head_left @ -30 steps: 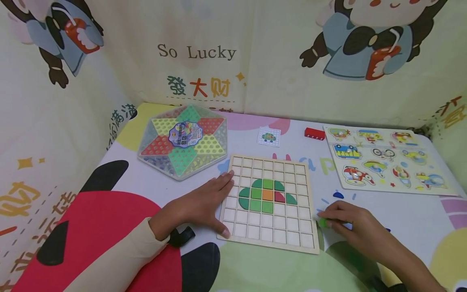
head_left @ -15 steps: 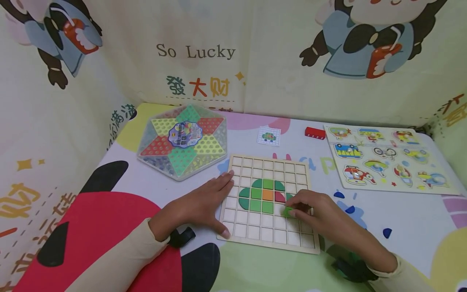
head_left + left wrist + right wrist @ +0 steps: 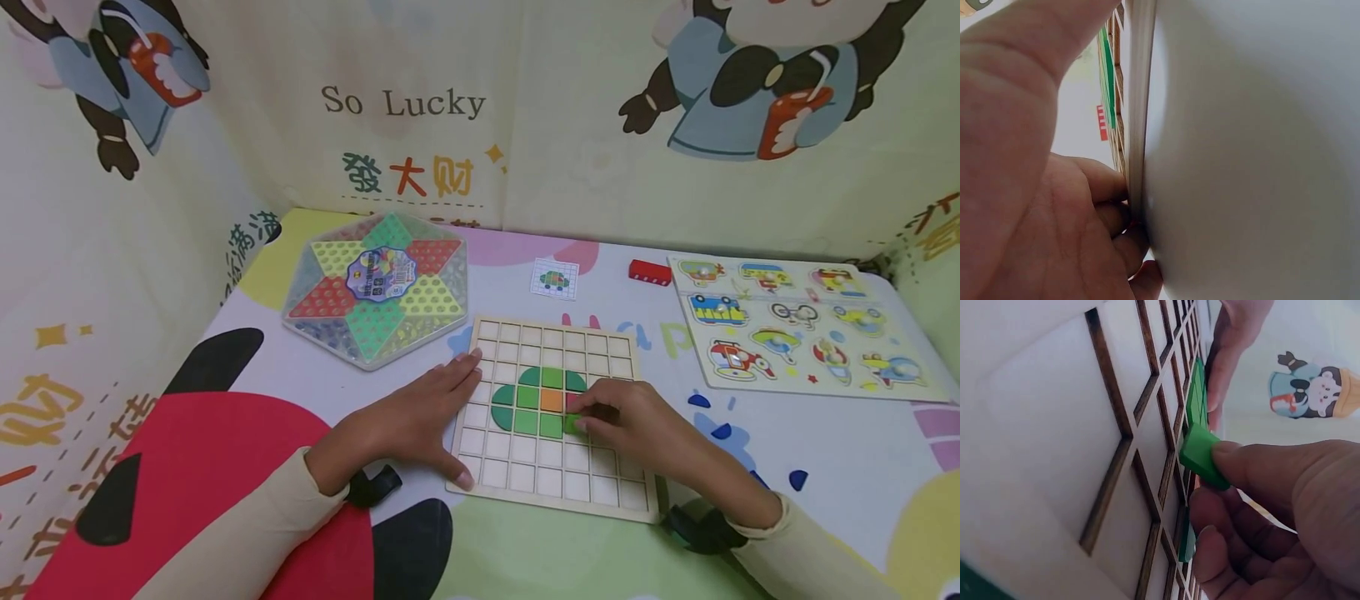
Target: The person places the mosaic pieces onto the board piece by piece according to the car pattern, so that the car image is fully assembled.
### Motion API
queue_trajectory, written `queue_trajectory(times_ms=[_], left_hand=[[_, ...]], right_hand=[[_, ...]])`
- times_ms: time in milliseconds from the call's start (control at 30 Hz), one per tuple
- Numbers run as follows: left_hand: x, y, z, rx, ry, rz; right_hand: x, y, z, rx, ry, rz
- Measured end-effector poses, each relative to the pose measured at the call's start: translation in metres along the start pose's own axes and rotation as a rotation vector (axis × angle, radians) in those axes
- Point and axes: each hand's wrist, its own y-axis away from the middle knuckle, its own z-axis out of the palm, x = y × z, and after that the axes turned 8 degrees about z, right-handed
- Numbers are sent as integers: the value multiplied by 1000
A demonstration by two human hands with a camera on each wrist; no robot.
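Observation:
A wooden grid board (image 3: 551,455) lies on the table, with green tiles (image 3: 527,422) and an orange tile (image 3: 551,400) set in its middle cells. My right hand (image 3: 652,421) pinches a green square tile (image 3: 1200,453) between thumb and fingers. The tile sits tilted at a cell right of the lower green row. Most of a red tile (image 3: 572,402) is hidden behind these fingers. My left hand (image 3: 416,412) rests against the board's left edge, thumb near the front corner and fingers spread. In the left wrist view the fingertips (image 3: 1110,182) touch the board's side.
Behind the board lie a small pattern card (image 3: 554,279) and a red block (image 3: 650,272). A hexagonal Chinese checkers set (image 3: 375,292) is at back left, a vehicle puzzle board (image 3: 802,333) at back right. Several blue half-round pieces (image 3: 798,480) lie to the right.
My right hand has brought the green square tile from the table at the right over the board, then further left to the cell beside the green row. My left hand has stayed in place.

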Motion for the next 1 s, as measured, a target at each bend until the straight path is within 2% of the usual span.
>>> queue_trajectory(times_ms=[167,433,633,767,1000], left_hand=[[0,0,0,3,-2,1],[-1,0,0,9,6,12],[-1,1,-1,5,16,17],[-1,1,-1,6,17,14],[-1,1,-1,6,7,19]], right_hand=[[-1,0,-1,-18,47,24],[-1,0,2,9,95,-31],[-5,3,0,32,179,-60],[-6,8,-6,-24,131,-66],[-4,24,-19,-11,75,11]])
